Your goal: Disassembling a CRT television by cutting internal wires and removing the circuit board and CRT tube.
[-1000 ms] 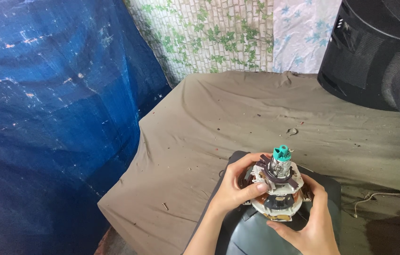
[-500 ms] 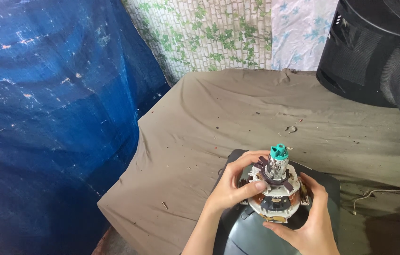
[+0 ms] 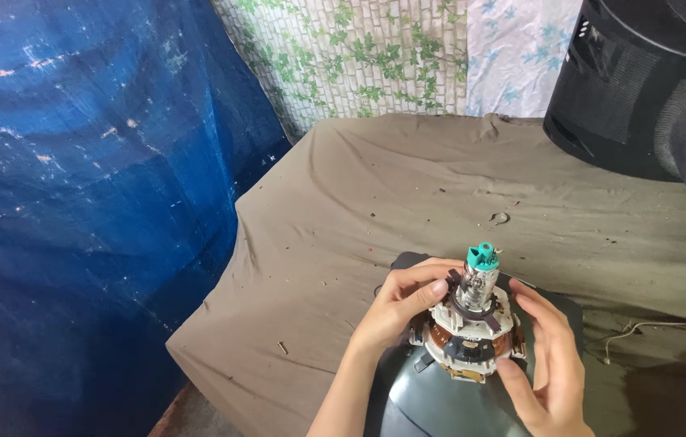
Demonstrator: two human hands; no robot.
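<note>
A grey picture tube (image 3: 424, 400) lies at the bottom of the view on a table draped in brown cloth (image 3: 375, 202). Its glass neck (image 3: 480, 279) points up, capped by a teal plastic piece (image 3: 483, 255). Around the neck sits a white and copper deflection yoke (image 3: 472, 336). My left hand (image 3: 399, 303) grips the yoke's left side, thumb on its top ring. My right hand (image 3: 549, 356) cups the yoke's right side, fingertips touching its lower rim.
A blue tarp (image 3: 92, 202) hangs at the left. A black television casing (image 3: 642, 89) stands at the back right. A small metal ring (image 3: 501, 218) and bits of debris lie on the cloth. A thin wire (image 3: 650, 328) trails at the right.
Both hands have shifted slightly around the yoke; my right hand's fingers have spread along its right side. The tube stays in place.
</note>
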